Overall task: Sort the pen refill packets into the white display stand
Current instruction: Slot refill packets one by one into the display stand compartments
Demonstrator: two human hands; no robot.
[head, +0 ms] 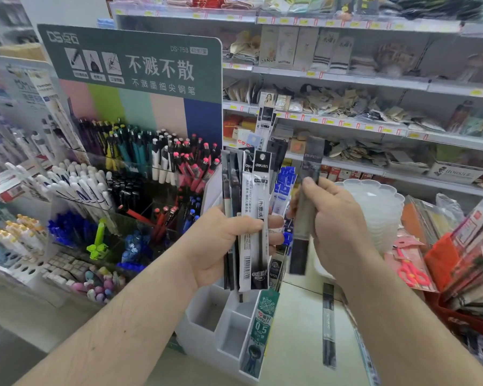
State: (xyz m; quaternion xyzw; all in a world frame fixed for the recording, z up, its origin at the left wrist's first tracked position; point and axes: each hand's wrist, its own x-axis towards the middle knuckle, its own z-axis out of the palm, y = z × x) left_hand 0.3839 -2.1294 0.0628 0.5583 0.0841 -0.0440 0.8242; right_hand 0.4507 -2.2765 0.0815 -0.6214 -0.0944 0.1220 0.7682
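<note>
Several long, flat plastic pen refill packets (248, 218), black and white and printed, are standing upright as a fan in the head view, and the left hand (223, 243) is gripping them round their lower halves, thumb across the front. The right hand (338, 218) is pinching a single dark, translucent refill packet (307, 201) at its middle, just beside the fan and blurred. Below both hands, the white plastic display stand (232, 324) with open rectangular compartments is sitting on the pale counter; one green-labelled packet (260, 327) is already leaning in a front slot. Another dark packet (328, 324) is lying flat on the counter to the right.

These packets are looking light, thin and bendy (the film is probably slick), so a mid-length pinch across the flat faces seems best, keeping each one straight while its lower end is entering a compartment.
</note>
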